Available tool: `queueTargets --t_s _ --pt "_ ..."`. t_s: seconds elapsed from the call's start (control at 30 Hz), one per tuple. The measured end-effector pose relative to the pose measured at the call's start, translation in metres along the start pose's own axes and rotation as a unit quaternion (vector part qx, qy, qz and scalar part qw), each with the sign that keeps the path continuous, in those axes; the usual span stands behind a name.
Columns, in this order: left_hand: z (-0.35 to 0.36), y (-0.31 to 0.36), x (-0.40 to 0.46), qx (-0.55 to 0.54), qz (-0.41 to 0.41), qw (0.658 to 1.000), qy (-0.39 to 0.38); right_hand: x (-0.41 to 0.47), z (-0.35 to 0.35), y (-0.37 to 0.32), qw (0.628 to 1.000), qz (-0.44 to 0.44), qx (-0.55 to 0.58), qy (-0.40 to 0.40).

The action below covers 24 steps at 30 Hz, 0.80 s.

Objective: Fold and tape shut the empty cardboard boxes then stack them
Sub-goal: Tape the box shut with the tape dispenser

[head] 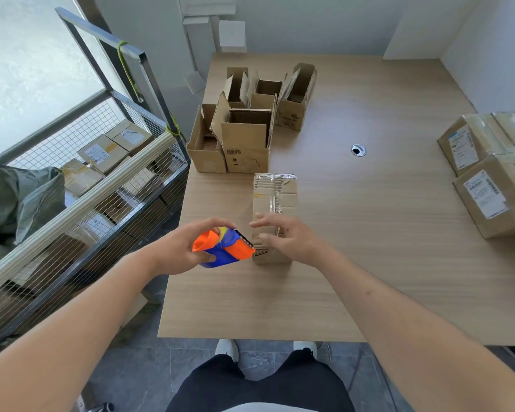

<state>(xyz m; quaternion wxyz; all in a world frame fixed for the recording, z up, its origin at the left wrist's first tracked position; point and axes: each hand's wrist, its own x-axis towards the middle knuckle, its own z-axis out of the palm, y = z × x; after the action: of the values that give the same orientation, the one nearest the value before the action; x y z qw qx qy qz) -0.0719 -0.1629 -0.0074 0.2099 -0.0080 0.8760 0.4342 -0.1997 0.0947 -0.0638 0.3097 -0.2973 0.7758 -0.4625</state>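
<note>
Fingers (208, 258) of the left hand (176, 251) grip an orange-and-blue plastic tape dispenser (223, 246) beside the closed brown cardboard box (275, 200), which the right hand (289, 239), fingers relaxed and spread, steadies for taping.

Near half of the table (354, 263) lies bare from the closed box (274, 203) to the front edge, passable from either side. Open boxes (244, 120) crowd the far left; sealed parcels (488, 173) block the right edge, with a bare lane between them. A wire cart (87, 188) stands just beside the table's left edge.
</note>
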Motion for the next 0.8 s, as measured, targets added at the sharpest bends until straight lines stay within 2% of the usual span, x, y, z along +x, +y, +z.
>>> queueTargets --t_s 0.07,0.2,0.47,0.6,0.8 --pt "0.001 0.001 -0.002 -0.002 0.0 1.0 -0.002 -0.002 0.004 -0.014 0.996 0.019 0.084 -0.007" --pt "0.003 0.006 -0.004 -0.007 0.009 1.0 0.001 -0.005 0.011 -0.021 0.992 0.034 0.12 -0.026" --pt "0.007 0.014 -0.004 0.008 0.032 0.999 -0.008 -0.012 0.005 -0.024 0.982 0.045 0.181 -0.007" --pt "0.011 0.018 -0.002 0.004 0.042 0.999 -0.026 -0.017 0.004 -0.022 0.987 0.048 0.147 0.048" --pt "0.015 0.018 0.001 0.036 0.043 0.997 -0.047 -0.032 0.003 -0.018 0.988 0.066 0.128 0.047"
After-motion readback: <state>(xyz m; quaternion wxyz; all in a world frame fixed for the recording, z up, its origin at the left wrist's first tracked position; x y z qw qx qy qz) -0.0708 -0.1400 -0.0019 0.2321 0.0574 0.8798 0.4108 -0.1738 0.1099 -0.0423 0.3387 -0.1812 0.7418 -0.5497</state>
